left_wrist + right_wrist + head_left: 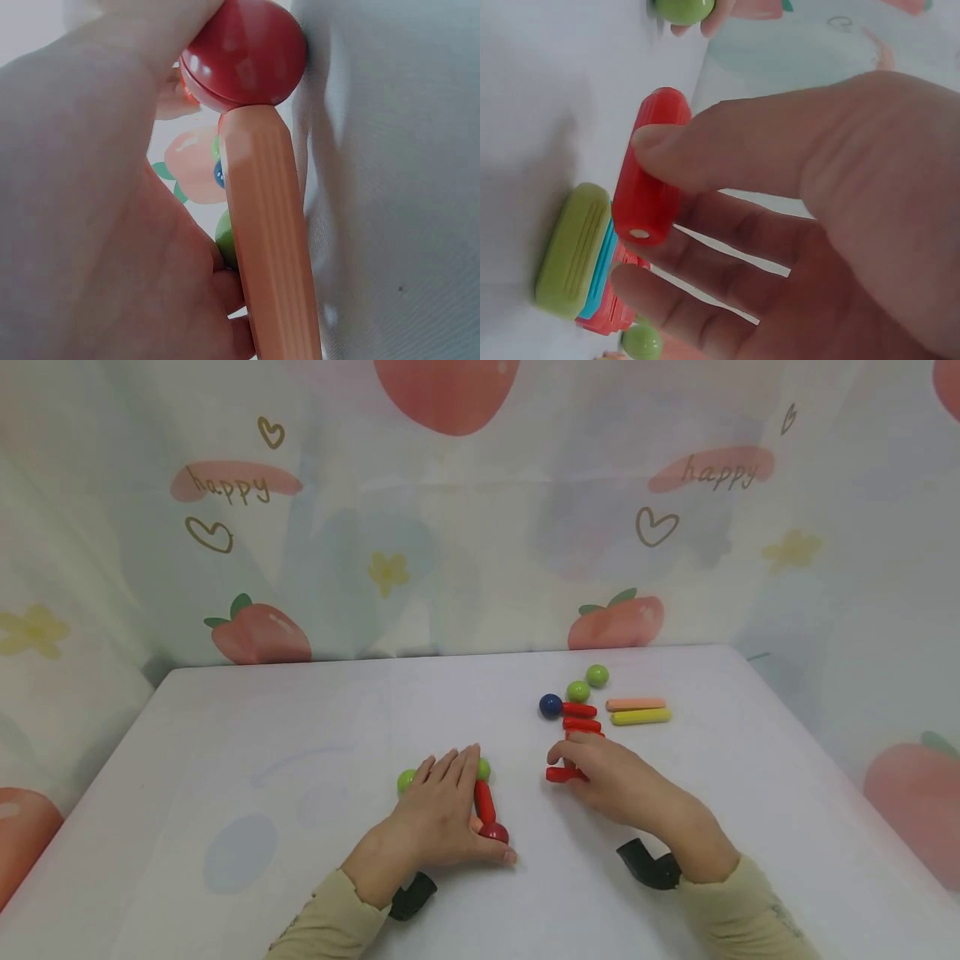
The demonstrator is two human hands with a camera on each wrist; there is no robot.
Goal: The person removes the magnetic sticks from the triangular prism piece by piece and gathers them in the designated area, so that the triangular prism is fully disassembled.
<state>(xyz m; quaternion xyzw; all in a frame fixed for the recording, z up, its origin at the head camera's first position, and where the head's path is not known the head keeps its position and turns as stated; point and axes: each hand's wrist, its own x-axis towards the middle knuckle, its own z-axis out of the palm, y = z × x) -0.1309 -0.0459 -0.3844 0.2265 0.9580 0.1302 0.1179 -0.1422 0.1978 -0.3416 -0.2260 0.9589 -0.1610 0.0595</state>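
Observation:
My left hand [435, 822] lies over a figure of sticks and balls on the white table, fingers stretched forward and thumb out to the side. Around it show a green ball [406, 780], a second green ball [483, 768], a red stick [485, 802] and a red ball [493, 832]. In the left wrist view, an orange stick [270, 225] meets that red ball beside the palm. The hand hides part of the figure. Off to the right, my right hand [618, 781] pinches a red stick [651, 180] between thumb and fingers.
Beyond the right hand lie a blue ball [551, 706], two green balls [578, 692], red sticks [581, 724], a pale orange stick [636, 703] and a yellow stick [641, 717]. The right wrist view adds a blue stick [600, 270]. A patterned curtain [480, 543] hangs behind the table.

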